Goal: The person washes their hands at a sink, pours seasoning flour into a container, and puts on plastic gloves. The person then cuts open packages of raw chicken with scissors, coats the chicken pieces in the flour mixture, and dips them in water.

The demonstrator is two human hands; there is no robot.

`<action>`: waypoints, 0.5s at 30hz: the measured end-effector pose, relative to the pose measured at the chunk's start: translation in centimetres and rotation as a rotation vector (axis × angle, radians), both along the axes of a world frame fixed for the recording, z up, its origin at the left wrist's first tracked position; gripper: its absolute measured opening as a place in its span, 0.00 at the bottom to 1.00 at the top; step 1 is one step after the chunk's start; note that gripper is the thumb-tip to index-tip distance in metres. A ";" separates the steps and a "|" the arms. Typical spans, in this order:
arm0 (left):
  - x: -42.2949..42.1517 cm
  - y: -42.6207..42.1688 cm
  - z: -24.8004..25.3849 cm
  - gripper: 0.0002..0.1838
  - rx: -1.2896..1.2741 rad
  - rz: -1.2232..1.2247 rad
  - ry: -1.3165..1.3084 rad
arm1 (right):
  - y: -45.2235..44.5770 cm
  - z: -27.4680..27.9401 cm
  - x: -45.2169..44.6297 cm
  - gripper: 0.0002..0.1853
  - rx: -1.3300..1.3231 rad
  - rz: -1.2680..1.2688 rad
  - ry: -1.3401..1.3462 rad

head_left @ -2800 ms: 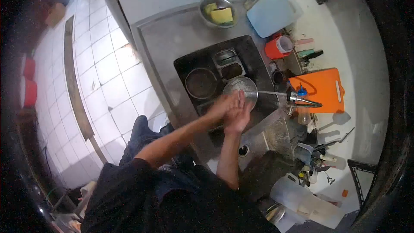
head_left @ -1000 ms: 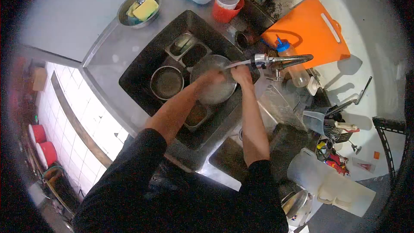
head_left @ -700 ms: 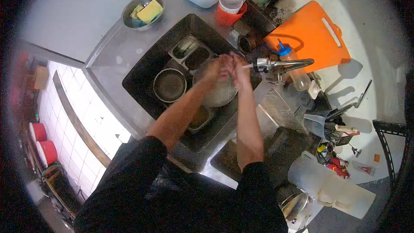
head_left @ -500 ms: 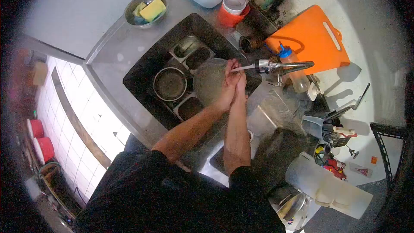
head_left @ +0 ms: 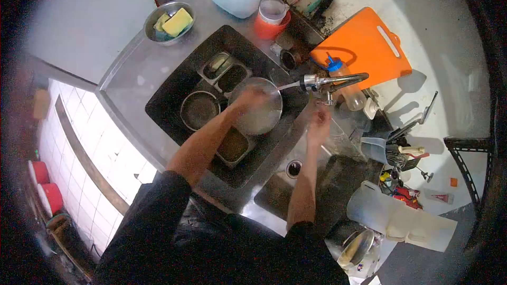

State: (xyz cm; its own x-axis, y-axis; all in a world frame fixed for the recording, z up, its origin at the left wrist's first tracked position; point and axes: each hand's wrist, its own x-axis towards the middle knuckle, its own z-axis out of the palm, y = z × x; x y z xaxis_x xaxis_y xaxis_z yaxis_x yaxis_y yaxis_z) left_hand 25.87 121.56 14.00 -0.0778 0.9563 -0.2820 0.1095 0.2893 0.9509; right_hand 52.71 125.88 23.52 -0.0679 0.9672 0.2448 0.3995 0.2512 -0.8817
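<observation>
Water runs from the metal tap [head_left: 311,83] in a stream into a round pot of cloudy water [head_left: 264,119] in the dark sink basin [head_left: 163,106]. My left hand [head_left: 251,99] is over this pot, smeared by motion, so its fingers cannot be made out. My right hand [head_left: 319,120] is raised just below the tap's body, near its small lever [head_left: 329,99]. Whether it touches the lever is unclear, and its fingers are blurred. Beside the pot sit a round pan [head_left: 200,111] and several rectangular metal containers [head_left: 233,145].
A metal bowl with sponges [head_left: 178,22] stands on the counter at upper left. Behind the tap are an orange cutting board [head_left: 364,47] and a squeeze bottle [head_left: 351,92]. A second basin with a drain [head_left: 294,168] lies at right. Utensils in a container [head_left: 374,145] stand beyond.
My hands, which were together under the water stream, have parted. The left moved left over the pot; the right moved right and down beside the tap. The water still runs.
</observation>
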 end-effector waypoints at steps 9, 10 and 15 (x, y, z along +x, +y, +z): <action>-8.8 -17.4 7.3 0.20 -0.229 0.167 0.459 | 5.4 -1.8 5.1 0.28 -0.058 0.196 -0.219; -10.1 -18.8 9.3 0.20 -0.231 0.210 0.433 | 5.8 -2.4 5.1 0.28 -0.184 0.212 -0.100; -14.6 -24.8 12.9 0.17 0.016 0.545 0.303 | 8.6 -6.3 6.2 0.25 0.014 0.168 -0.227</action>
